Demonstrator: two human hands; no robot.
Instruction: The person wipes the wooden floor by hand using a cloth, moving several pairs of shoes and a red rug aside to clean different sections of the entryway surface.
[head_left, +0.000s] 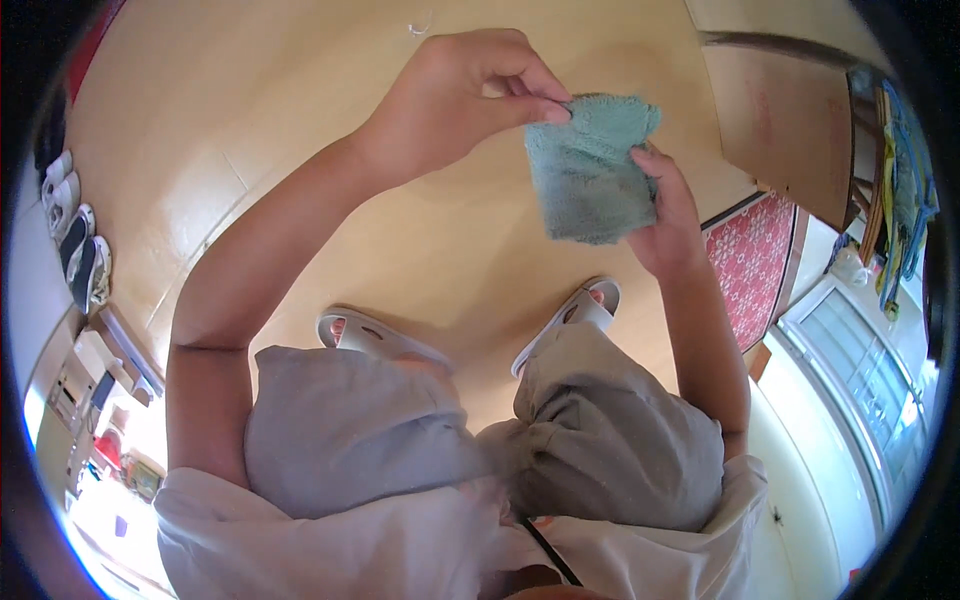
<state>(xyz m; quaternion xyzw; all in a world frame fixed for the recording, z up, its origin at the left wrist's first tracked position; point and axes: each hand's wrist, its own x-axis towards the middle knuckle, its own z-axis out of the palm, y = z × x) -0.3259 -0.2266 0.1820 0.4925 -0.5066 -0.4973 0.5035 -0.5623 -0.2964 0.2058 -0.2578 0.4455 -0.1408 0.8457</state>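
Note:
A blue-green terry cloth (592, 172), folded and darker with grime on its lower half, hangs between my hands above the floor. My left hand (480, 97) pinches its upper left corner between thumb and fingertips. On the right edge, my right hand (667, 210) grips the cloth with the thumb in front; its fingers are mostly hidden behind the fabric. Below are my bent knees in grey trousers (360, 427) and my feet in light slide sandals (570, 322).
Tan flooring (300, 97) spreads around me. Several shoes (82, 240) line the left wall. At the right are a cardboard box (787, 127), a red patterned mat (750, 262), hanging cloths (904, 195) and a white-framed glazed panel (855, 367). A small clear scrap (417, 30) lies ahead.

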